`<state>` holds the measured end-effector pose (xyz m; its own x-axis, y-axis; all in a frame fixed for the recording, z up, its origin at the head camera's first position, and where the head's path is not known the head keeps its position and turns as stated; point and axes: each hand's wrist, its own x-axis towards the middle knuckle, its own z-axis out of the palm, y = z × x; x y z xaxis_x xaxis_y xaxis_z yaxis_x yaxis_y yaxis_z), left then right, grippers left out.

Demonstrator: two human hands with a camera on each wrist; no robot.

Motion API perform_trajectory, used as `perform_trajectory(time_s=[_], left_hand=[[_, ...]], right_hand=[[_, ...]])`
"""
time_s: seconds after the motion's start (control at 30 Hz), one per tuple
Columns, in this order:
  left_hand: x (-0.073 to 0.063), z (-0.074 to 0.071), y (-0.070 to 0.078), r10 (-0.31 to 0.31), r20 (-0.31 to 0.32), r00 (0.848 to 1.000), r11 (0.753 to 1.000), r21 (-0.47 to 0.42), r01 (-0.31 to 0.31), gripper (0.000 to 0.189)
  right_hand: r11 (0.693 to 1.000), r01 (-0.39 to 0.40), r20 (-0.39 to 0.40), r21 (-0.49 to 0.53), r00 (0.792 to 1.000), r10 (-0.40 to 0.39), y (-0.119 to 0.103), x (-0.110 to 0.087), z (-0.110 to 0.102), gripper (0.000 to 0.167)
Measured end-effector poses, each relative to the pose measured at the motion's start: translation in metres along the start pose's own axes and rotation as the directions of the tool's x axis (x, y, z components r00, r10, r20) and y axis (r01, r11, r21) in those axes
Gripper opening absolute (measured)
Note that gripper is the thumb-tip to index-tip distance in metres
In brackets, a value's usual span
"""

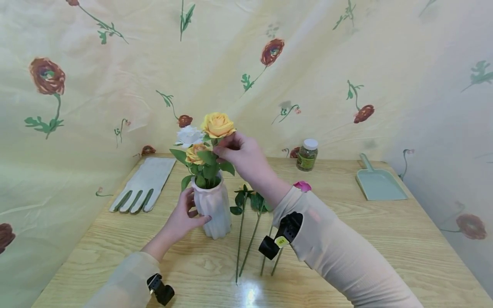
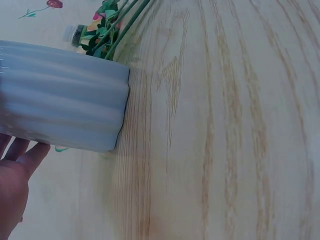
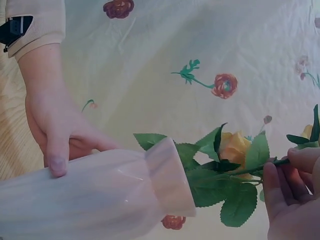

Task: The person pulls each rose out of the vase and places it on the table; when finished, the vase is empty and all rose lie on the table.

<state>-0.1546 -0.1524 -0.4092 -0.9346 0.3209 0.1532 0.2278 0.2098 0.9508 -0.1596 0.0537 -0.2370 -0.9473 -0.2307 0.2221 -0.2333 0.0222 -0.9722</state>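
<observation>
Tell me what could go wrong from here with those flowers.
The vase might tip if pushed sideways, with only the left grip steadying it. The yellow rose in the right grip might snag on leaves crowding the vase's mouth. The right sleeve could brush the pink flower showing beside it.

There are two yellow roses [image 1: 218,125], one white flower [image 1: 189,136], one vase [image 1: 212,209], four loose stems [image 1: 240,239], one pink bloom [image 1: 302,186]; far right, one jar [image 1: 306,161] and one dustpan [image 1: 381,184]; left, one glove [image 1: 148,177].

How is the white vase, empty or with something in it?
Not empty: in the head view, leafy flower stems go down into the vase through its mouth.
</observation>
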Motion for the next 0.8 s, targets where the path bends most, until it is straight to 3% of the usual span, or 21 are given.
perform_trajectory(time_s=[0.17, 0.47, 0.67, 0.8], left_hand=[[0.001, 0.001, 0.0, 0.002, -0.004, 1.0, 1.0, 0.004, -0.002, 0.087], [-0.001, 0.001, 0.003, -0.028, -0.003, 1.0, 1.0, 0.003, 0.028, 0.09], [-0.001, 0.002, 0.004, -0.024, -0.004, 1.0, 1.0, -0.004, 0.024, 0.088], [-0.002, 0.002, 0.004, -0.018, -0.007, 1.0, 1.0, -0.002, 0.018, 0.087]], right_hand=[[1.0, 0.01, -0.075, 0.017, 0.997, -0.009, -0.001, 0.001, -0.011, 0.01], [0.979, 0.068, -0.17, 0.194, 0.985, -0.035, -0.003, 0.0, -0.032, 0.006], [0.895, 0.13, -0.26, 0.427, 0.965, -0.016, -0.005, 0.0, -0.045, 0.012], [0.851, 0.187, -0.312, 0.492, 0.95, -0.028, -0.006, -0.001, -0.056, 0.011]])
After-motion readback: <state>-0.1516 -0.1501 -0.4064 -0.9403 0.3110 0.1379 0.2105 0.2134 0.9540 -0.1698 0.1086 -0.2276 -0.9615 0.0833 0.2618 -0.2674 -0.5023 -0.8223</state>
